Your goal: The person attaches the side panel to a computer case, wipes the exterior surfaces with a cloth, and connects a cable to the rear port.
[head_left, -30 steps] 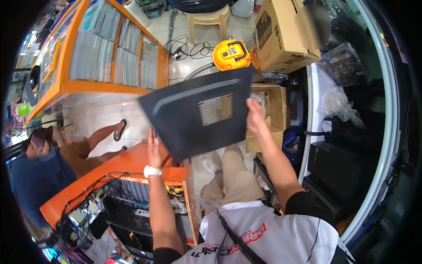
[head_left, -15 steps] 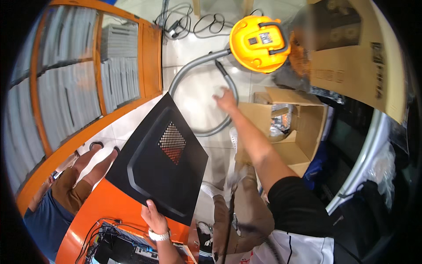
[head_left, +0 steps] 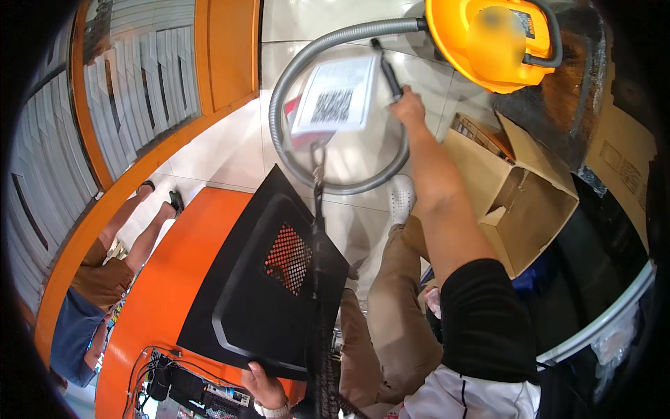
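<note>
My left hand is closed on the lower edge of a black computer case side panel with a perforated mesh window, the thumb over its face. The panel is tilted and overlaps the orange desk. Reaching forward to the floor, my right hand is closed around the vacuum hose, where the grey ribbed part meets its black end piece. The hose curls in a loop from the yellow vacuum cleaner at the far right. My fingers' undersides are hidden.
A badge on a lanyard swings across the middle. Orange desk with an opened computer and cables lies left. An open cardboard box stands right. Shelves line the left, where another person is partly seen.
My right hand has gone from open above the floor to closed on the hose by its black end. My view has shifted forward and the badge has swung into it. The left hand keeps the panel.
</note>
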{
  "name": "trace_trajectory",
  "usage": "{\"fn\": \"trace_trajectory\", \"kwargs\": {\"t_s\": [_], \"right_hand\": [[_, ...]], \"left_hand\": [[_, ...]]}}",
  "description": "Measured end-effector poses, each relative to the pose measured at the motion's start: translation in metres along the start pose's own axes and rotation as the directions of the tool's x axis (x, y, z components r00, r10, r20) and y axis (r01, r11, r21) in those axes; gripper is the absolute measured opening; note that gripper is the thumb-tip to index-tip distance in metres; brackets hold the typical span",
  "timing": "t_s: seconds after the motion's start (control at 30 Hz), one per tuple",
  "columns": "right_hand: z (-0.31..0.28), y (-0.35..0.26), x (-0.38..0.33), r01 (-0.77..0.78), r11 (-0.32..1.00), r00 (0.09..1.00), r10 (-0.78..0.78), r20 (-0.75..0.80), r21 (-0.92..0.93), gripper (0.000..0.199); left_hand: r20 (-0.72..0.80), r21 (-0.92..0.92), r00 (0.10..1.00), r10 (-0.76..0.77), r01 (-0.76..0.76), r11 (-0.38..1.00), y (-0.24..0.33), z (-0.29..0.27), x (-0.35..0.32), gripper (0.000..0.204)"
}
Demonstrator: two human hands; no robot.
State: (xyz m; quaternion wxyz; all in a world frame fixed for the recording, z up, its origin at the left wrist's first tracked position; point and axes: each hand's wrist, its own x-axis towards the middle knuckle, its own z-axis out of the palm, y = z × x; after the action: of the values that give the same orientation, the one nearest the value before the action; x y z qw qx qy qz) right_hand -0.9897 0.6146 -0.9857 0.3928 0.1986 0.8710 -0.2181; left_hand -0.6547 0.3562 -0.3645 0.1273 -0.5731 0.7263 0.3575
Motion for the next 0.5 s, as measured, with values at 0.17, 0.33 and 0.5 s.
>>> {"fn": "trace_trajectory", "kwargs": {"t_s": [0.17, 0.33, 0.5], "right_hand": [[0.018, 0.002, -0.129, -0.147, 0.91, 0.979, 0.19, -0.076, 0.387, 0.046], [-0.074, -0.034, -0.245, 0.328, 0.769, 0.94, -0.205, -0.274, 0.549, 0.052], [-0.25, -0.068, -0.231, 0.435, 0.9, 0.784, -0.366, -0.501, 0.023, 0.057]], "left_hand": [[-0.018, -0.05, 0.998, 0.056, -0.057, 0.997, 0.015, 0.001, -0.004, 0.05], [-0.081, -0.124, 0.987, 0.138, -0.147, 0.981, 0.054, -0.007, -0.018, 0.047], [-0.066, -0.114, 0.981, 0.182, -0.189, 0.975, 0.068, -0.04, -0.041, 0.05]]}}
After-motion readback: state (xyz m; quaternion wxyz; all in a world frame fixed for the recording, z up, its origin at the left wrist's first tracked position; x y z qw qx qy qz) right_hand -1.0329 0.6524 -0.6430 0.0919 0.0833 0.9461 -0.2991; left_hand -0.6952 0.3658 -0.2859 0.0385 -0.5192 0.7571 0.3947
